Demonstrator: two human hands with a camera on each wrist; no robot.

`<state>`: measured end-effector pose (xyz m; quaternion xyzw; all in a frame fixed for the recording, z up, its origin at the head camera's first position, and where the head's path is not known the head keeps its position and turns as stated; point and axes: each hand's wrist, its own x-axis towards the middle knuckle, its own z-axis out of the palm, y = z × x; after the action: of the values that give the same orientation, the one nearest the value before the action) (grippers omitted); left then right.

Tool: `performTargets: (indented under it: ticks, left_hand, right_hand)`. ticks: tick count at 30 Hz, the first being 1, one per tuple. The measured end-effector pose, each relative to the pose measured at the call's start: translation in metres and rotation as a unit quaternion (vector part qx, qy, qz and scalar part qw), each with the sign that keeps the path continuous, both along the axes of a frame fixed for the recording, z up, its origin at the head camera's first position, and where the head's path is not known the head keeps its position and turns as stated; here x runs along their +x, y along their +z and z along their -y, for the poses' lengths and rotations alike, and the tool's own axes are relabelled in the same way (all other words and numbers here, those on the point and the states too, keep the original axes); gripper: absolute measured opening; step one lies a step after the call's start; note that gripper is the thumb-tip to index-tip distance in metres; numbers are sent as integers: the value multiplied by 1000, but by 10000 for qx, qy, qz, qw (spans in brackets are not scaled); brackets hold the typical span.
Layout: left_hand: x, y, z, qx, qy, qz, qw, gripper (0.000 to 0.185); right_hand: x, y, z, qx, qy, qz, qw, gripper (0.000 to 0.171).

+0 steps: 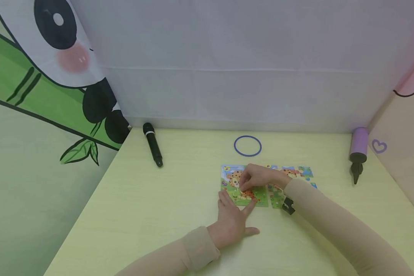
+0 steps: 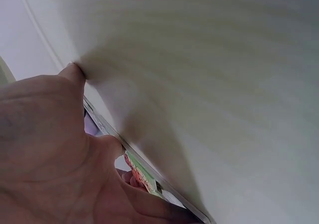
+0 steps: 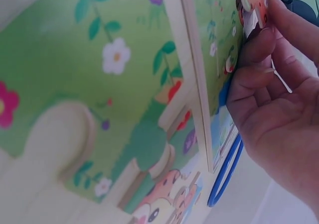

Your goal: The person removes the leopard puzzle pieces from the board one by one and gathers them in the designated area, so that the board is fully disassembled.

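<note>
Broadly spread over the pale yellow surface (image 1: 158, 214), toward its far middle: a flat picture puzzle board (image 1: 243, 186) with loose puzzle pieces (image 1: 289, 184) just beside it on the right. Pressed flat at the board's near edge, left hand (image 1: 232, 220) with straight fingers, steadying; above it, right hand (image 1: 258, 177) with fingers curled, pinching one small piece (image 3: 251, 7) against the picture. Probably light, thin, stiff, somewhat slick on the printed face; best pinched by the edges, thumb opposite fingertips, never bent at the knobs.

colourful leopard puzzle (image 1: 243, 186) (partly assembled), lying flat
</note>
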<state>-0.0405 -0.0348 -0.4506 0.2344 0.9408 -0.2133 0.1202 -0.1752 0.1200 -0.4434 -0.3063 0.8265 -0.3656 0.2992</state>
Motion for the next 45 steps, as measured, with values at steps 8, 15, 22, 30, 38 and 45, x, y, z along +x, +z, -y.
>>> performTargets:
  ticks: [8,15,22,30,38,45]
  left_hand:
    - [0,-1,-2,-120,57,-37,9999,85]
    - [0,-1,-3,-149,22,-90,9998,85]
    - [-1,-1,-2,-68,24,-84,9999,86]
    - [-1,-2,-1,-47,-21,-45,10000,86]
    - [2,0,0,70,-41,-166,9998,86]
    - [1,-2,0,-96,-105,-238,9996,85]
  right_hand:
    - [-2,-1,-3,-42,-58,128,9999,9]
    - [-5,1,-8,-134,-249,172,9995,12]
    - [-8,3,-17,-150,-411,232,9988,11]
    - [-2,19,-36,-119,-398,218,9989,16]
    - [4,22,-63,3,-221,211,9995,14]
    - [15,28,-80,315,-203,149,9992,12]
